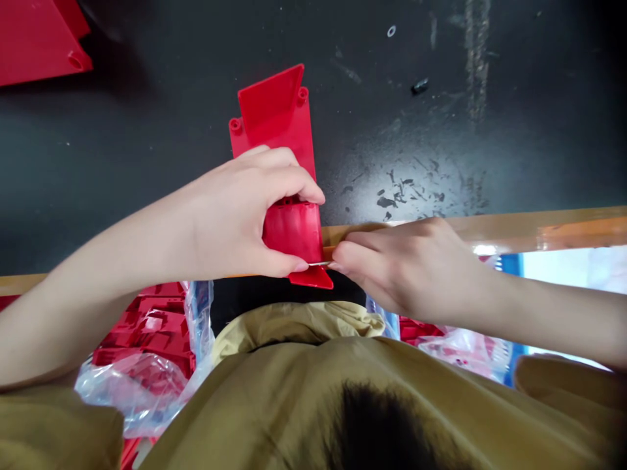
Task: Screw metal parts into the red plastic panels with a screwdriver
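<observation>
Our left hand (240, 212) grips the red part (296, 232), which pokes past the near edge of the tabletop (171, 111); our right hand (406, 267) pinches a thin metal stick (319, 264) by that edge.

Red part (301, 143) blocks middle; tabletop (441, 137) right passable.

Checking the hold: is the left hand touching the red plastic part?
Touching: the head view shows the left hand clasped across the red plastic part, fingers curled over it.
</observation>
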The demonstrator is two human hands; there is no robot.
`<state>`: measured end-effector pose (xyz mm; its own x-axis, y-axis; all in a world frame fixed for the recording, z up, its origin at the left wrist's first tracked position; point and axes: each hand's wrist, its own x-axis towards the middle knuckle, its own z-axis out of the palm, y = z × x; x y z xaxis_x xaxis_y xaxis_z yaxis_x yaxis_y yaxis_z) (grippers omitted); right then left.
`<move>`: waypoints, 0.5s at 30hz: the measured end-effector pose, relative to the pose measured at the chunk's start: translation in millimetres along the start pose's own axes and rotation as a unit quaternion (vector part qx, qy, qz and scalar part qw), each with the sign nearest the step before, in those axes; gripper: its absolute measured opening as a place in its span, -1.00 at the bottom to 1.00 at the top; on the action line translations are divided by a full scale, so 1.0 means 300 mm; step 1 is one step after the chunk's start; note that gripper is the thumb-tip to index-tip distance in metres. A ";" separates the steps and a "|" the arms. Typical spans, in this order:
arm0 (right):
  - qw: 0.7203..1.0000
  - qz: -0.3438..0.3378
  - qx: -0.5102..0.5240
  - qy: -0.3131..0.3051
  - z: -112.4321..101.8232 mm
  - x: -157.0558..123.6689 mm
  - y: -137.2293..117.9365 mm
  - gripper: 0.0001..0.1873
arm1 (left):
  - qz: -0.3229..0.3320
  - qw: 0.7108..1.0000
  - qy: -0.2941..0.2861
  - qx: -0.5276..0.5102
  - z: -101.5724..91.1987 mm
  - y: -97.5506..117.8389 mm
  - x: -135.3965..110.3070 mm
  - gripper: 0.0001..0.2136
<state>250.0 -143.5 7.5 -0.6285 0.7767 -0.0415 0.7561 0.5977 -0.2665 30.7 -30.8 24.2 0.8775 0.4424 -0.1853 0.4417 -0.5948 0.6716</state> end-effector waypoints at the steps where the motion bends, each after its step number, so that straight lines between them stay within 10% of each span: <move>1: 1.000 -0.002 0.001 0.010 0.001 0.000 0.000 -0.71 | -0.004 1.000 -0.008 -0.001 -0.004 0.001 -0.001 -0.59; 15: 1.000 0.001 -0.008 0.028 0.004 0.009 -0.003 -0.70 | -0.010 1.000 -0.020 0.008 -0.011 0.013 0.002 -0.62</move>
<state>247.4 -142.3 6.4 -0.6171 0.7868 0.0114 0.7597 0.5995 -0.2518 32.4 -30.8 29.1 0.8745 0.4283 -0.2274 0.4626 -0.5961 0.6563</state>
